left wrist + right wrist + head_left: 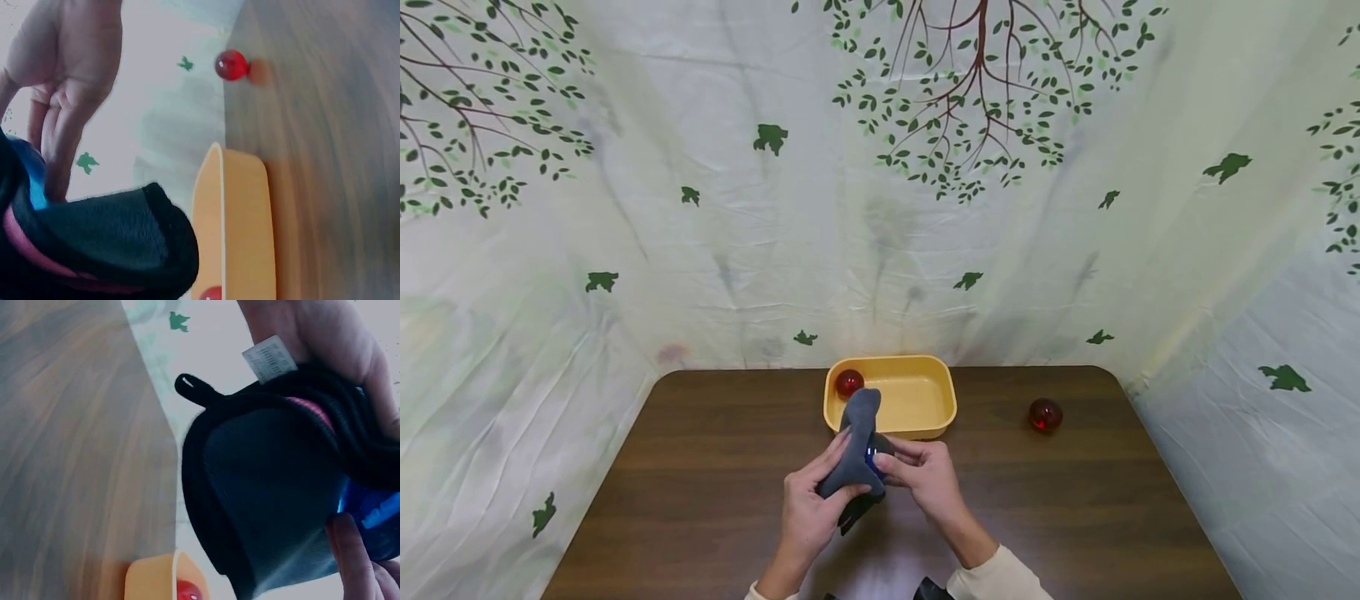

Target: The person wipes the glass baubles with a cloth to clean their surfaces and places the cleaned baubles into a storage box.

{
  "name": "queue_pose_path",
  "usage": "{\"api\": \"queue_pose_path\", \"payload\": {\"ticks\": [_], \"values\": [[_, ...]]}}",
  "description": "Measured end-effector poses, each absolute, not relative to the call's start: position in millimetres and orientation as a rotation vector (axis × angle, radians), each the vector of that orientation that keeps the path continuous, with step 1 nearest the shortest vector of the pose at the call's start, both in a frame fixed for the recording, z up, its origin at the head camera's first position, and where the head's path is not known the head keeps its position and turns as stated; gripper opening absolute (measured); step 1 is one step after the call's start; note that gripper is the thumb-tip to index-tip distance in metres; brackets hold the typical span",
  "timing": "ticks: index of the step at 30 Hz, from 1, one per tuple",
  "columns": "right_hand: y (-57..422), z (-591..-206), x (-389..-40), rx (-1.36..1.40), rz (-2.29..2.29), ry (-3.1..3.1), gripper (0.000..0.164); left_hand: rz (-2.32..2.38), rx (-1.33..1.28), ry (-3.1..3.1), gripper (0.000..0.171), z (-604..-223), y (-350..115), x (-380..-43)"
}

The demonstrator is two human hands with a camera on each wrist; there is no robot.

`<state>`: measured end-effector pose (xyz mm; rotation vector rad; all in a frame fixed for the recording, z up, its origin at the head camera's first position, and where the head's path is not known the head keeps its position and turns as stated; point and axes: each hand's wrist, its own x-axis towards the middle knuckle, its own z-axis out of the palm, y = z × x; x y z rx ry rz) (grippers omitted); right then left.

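A dark grey oven mitt (852, 450) with black trim is in my left hand (807, 504), its fingers on one side and the thumb across the lower part. Its hanging loop (199, 390), white label (270, 359) and a strip of pink lining show in the right wrist view. At the mitt's opening, my right hand (931, 477) pinches a shiny blue ball (378, 509) between thumb and fingers. Fabric partly hides the ball. Both hands are close together, just in front of the yellow tray (917, 434).
A red ball (849, 382) lies in the tray's left end, and the mitt's tip overlaps the tray in the head view. Another red ball (1045, 415) sits on the wooden table (700, 492) at the right. A leaf-patterned curtain (880, 250) stands behind the table.
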<state>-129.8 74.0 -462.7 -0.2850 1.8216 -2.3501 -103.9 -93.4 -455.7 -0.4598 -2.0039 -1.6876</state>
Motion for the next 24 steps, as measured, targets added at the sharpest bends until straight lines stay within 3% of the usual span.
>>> {"api": "queue_pose_path", "payload": {"ticks": [6,10,16,19,24], "values": [[76.9,-467.5,-128.6,-0.492,-2.383,1.884,0.051,-2.038,-0.045,-2.101,0.048,-457.6,-92.5,-103.8],[78.7,-469.7,-130.2,-0.677,-2.365,1.934,0.054,-2.196,0.098,-2.067,0.040,-451.3,-92.5,-103.1],[81.5,-469.6,-132.8,-0.777,-2.336,1.935,0.056,-2.256,0.034,-2.101,0.037,-448.6,-96.6,-103.5],[80.7,-465.9,-132.0,-0.646,-2.310,1.963,0.053,-2.279,-0.016,-2.080,0.038,-450.6,-97.0,-101.6],[76.1,-460.9,-129.9,-0.380,-2.304,1.996,0.046,-2.084,-0.176,-2.085,0.055,-457.8,-95.5,-101.4]]}}
